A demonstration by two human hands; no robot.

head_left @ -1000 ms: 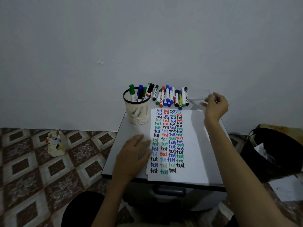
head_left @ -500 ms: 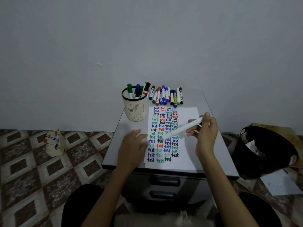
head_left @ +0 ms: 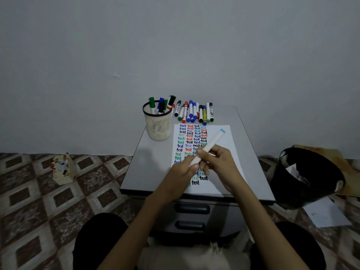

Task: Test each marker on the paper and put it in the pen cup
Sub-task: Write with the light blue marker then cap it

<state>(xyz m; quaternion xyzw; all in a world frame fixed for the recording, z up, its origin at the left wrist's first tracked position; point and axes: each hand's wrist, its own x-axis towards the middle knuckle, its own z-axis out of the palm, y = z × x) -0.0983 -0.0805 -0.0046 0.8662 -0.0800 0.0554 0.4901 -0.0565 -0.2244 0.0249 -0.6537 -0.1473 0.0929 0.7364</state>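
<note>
A white marker (head_left: 211, 142) with a light blue end slants over the paper (head_left: 224, 141), which bears columns of the word "test" in several colours. My right hand (head_left: 219, 162) grips the marker's barrel near the middle. My left hand (head_left: 182, 173) pinches its lower end, and that end is partly hidden by my fingers. The cream mesh pen cup (head_left: 158, 124) stands at the cabinet's back left with several markers in it. A row of capped markers (head_left: 195, 113) lies behind the paper.
The paper lies on a small grey drawer cabinet (head_left: 148, 162) against the wall. A black bin (head_left: 305, 176) stands on the floor to the right, with loose paper (head_left: 327, 214) beside it. A small box of markers (head_left: 63, 169) sits on the patterned floor to the left.
My right hand carried the white marker from the cabinet's back right to over the paper. My left hand left the paper's edge and took hold of the marker's lower end.
</note>
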